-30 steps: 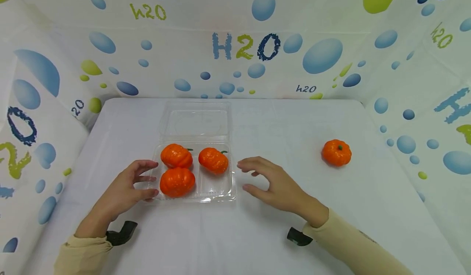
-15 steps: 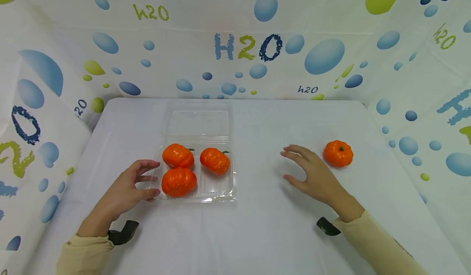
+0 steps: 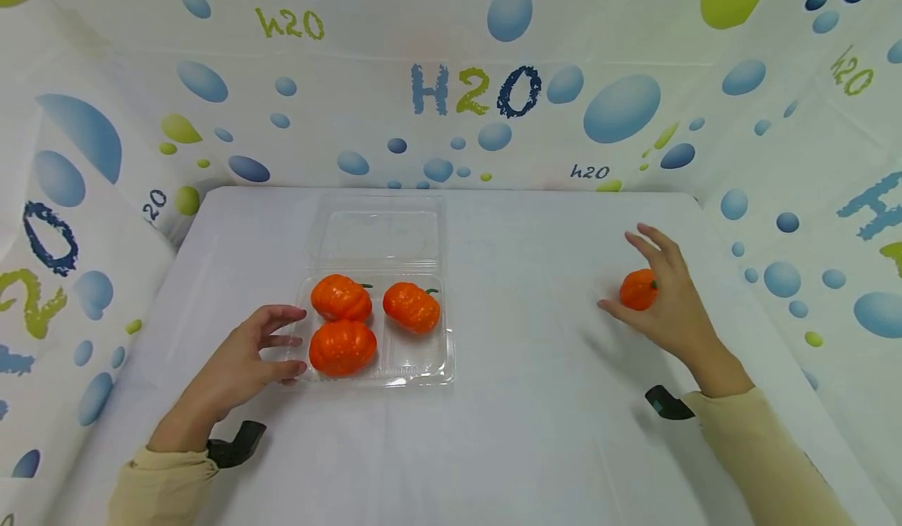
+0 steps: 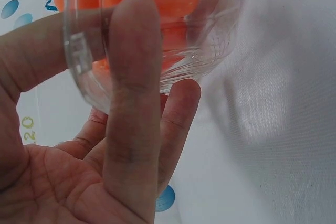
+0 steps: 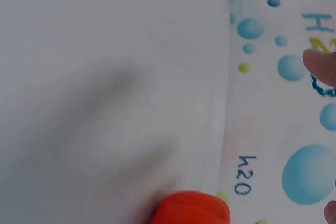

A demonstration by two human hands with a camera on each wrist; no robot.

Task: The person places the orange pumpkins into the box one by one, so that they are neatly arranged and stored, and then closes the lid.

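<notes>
A clear plastic clamshell container (image 3: 423, 358) stands left of centre with its lid (image 3: 377, 232) folded back. Three small orange pumpkins lie in it: two at the left, far (image 3: 341, 297) and near (image 3: 343, 348), and one on the right (image 3: 412, 308). My left hand (image 3: 239, 365) holds the container's left side; in the left wrist view the thumb (image 4: 134, 77) crosses its clear wall. At the right, my right hand (image 3: 672, 311) hovers with fingers spread around a fourth pumpkin (image 3: 636, 290), partly hiding it. Only that pumpkin's top (image 5: 191, 209) shows in the right wrist view, apart from the fingertips.
A white cloth (image 3: 493, 432) covers the table. Behind and at both sides hangs a white curtain (image 3: 338, 103) with blue and green drops and H2O lettering. Dark wrist-worn devices show below the left hand (image 3: 237, 445) and the right hand (image 3: 668, 403).
My right hand has moved from beside the container across to the right, up to the lone pumpkin. The left hand, the container and its pumpkins have stayed in place.
</notes>
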